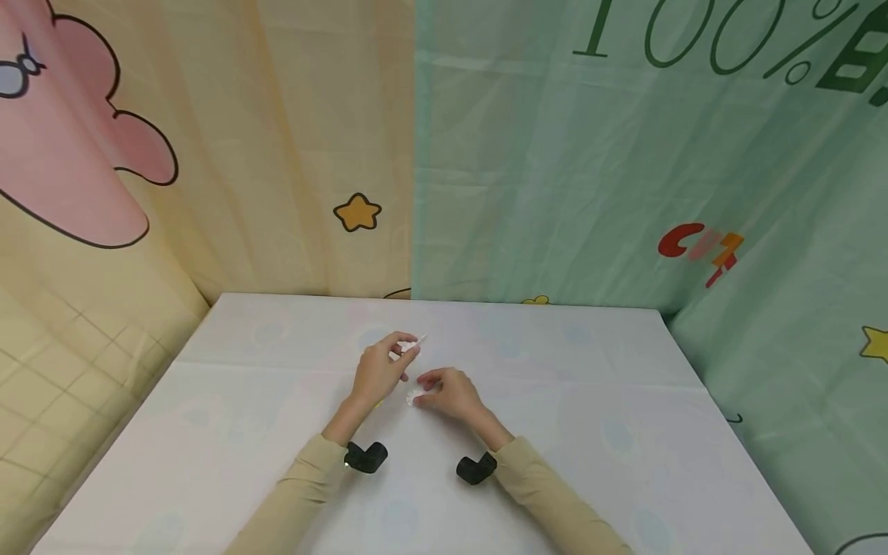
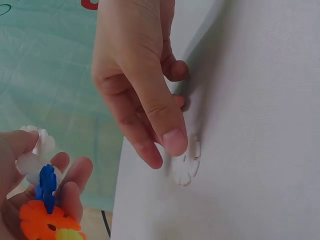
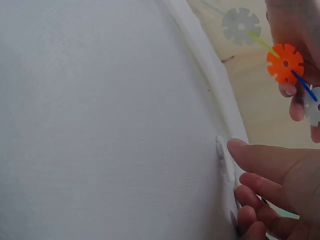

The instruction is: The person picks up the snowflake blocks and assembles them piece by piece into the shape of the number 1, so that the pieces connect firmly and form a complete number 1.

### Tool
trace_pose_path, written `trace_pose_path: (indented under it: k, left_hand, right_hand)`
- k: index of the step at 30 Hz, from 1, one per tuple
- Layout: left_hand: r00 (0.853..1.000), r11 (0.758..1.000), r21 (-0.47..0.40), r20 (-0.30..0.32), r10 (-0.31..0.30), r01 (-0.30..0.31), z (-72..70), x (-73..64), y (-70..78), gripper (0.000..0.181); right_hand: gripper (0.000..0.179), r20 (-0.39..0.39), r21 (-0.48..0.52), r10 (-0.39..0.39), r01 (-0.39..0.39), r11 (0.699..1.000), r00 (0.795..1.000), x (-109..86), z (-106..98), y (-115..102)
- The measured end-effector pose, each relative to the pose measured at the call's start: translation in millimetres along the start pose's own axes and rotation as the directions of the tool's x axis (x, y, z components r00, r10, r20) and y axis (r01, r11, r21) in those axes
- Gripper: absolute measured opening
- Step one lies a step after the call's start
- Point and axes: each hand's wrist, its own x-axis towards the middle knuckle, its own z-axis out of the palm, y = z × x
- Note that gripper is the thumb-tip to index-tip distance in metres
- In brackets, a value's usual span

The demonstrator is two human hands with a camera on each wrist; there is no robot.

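Note:
My left hand (image 1: 380,371) pinches a white, notched snowflake disc (image 2: 32,162) between thumb and fingers. Interlocked with it are a blue disc (image 2: 48,182), an orange disc (image 3: 285,63), a yellow one (image 3: 263,42) and a pale disc (image 3: 241,26) at the chain's far end. My right hand (image 1: 452,395) is low over the table, thumb and fingers apart and bent around another white disc (image 2: 186,169). That disc lies flat on the cloth by the thumb tip, partly hidden; whether the thumb touches it I cannot tell.
A white cloth covers the table (image 1: 590,432). Behind it hang a cream curtain (image 1: 277,154) and a green curtain (image 1: 541,169). Black wrist cameras (image 1: 368,458) sit on both forearms, close above the table.

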Motion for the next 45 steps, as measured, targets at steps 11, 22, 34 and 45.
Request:
trace_pose_path:
  k: [11, 22, 34, 45]
  left_hand:
    - [1.0, 1.0, -0.025, 0.014, -0.011, 0.011, 2.9, -2.2, 0.4, 0.028]
    - [0.999, 0.998, -0.06, 0.05, -0.015, 0.018, 6.8, -3.5, 2.2, 0.025]
    - [0.999, 0.996, -0.081, 0.046, -0.027, 0.031, 13.5, -4.4, 3.2, 0.025]
    - [0.996, 0.997, -0.075, 0.085, 0.018, -0.012, 21.3, -8.0, 4.8, 0.021]
  right_hand:
    - [0.024, 0.0, -0.064, 0.006, -0.006, 0.998, 1.0, -3.9, 1.9, -1.2]
    - [0.016, -0.038, 0.186, 0.028, -0.021, 0.982, 0.999, -4.1, -10.6, 11.9]
    - [0.018, -0.202, 0.27, 0.069, -0.012, 0.963, 0.977, 1.5, -32.0, 15.3]
    - [0.018, -0.323, 0.39, 0.108, 0.028, 0.92, 0.94, 3.4, -45.2, 9.0]
